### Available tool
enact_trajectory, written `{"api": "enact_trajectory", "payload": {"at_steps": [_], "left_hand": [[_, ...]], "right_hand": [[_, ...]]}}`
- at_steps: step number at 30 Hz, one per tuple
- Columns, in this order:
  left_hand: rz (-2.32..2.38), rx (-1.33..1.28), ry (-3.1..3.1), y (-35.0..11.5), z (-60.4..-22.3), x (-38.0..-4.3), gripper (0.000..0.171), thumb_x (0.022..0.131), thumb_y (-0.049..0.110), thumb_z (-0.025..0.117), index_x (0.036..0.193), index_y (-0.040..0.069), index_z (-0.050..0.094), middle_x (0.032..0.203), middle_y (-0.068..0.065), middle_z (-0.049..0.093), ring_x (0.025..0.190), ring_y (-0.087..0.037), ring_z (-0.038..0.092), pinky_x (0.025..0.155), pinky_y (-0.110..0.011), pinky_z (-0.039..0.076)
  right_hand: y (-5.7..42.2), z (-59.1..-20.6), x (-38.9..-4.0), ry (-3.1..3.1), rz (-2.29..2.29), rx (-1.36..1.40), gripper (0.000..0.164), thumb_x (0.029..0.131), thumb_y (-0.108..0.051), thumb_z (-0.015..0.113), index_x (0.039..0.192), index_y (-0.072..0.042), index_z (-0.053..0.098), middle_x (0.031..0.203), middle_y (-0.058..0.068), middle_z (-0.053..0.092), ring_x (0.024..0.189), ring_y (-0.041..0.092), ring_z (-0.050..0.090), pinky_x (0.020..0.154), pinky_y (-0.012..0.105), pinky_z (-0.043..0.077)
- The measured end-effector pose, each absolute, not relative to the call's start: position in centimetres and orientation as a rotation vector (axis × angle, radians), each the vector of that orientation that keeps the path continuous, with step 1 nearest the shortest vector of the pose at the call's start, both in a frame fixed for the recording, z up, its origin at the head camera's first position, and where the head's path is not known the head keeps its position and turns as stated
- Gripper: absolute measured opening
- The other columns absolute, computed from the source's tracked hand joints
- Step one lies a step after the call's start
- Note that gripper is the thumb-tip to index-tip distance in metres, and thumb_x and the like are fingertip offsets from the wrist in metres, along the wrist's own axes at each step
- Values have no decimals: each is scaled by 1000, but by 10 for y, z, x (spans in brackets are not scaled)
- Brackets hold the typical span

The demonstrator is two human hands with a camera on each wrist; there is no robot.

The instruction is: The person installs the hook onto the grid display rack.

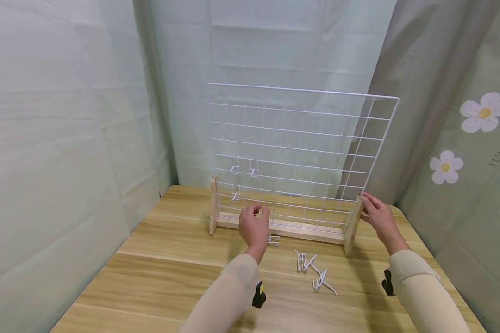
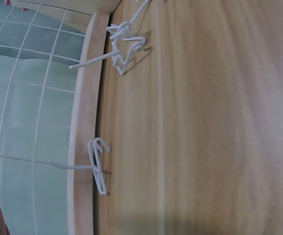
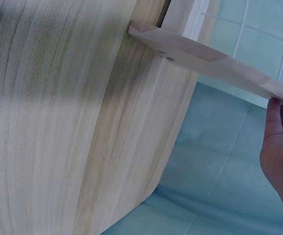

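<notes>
A white wire grid panel [image 1: 308,148] stands in a wooden base [image 1: 308,232] on the table. My right hand [image 1: 379,219] grips the top of the right wooden upright [image 1: 352,231]; in the right wrist view its fingers [image 3: 273,117] touch that upright's edge. In front of the grid's lower left part is my left hand [image 1: 254,226], its fingers loosely bent and nothing visible between them. Several white wire hooks hang on the grid at the left, including a lower hook [image 1: 235,193]. Beside the left hand, a loose hook [image 2: 97,166] lies by the base.
More loose hooks [image 1: 304,262] lie on the wooden table [image 1: 162,277] in front of the base, some overlapping. Pale curtains [image 1: 75,138] hang at the left, back and right, the right one with printed flowers [image 1: 484,112].
</notes>
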State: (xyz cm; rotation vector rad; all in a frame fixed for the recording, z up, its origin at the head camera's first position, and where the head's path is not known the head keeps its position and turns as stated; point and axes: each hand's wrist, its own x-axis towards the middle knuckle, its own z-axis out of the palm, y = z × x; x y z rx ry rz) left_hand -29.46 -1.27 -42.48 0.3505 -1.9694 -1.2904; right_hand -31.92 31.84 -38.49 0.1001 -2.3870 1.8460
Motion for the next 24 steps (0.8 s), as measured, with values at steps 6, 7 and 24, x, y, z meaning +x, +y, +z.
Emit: {"api": "enact_trajectory", "payload": {"at_steps": [6,7,24], "left_hand": [[-1313,371,-1978,-14,-431,-292,13,81,19,73,87,8,71,85,-5,64,80,-24,57,70,-41,44],[-1311,374,-1984,-14,-431,-291,13,82,19,73,87,8,71,85,-4,64,80,-24,57,70,-41,44],[-1322,426,-2075,-13,-449,-283,13,82,19,74,85,8,70,81,-5,62,77,-25,56,71,-42,43]], "right_hand": [[318,-385,-319,-2382,1862,103,69,104,-46,40,152,2,30,155,27,31,138,42,34,101,41,41],[318,-384,-319,-2379,1867,108,68,104,-46,40,152,2,30,154,27,31,138,42,34,101,43,40],[319,-385,-321,-2373,1883,100,66,105,-43,39,153,2,28,155,26,30,139,42,33,102,47,38]]}}
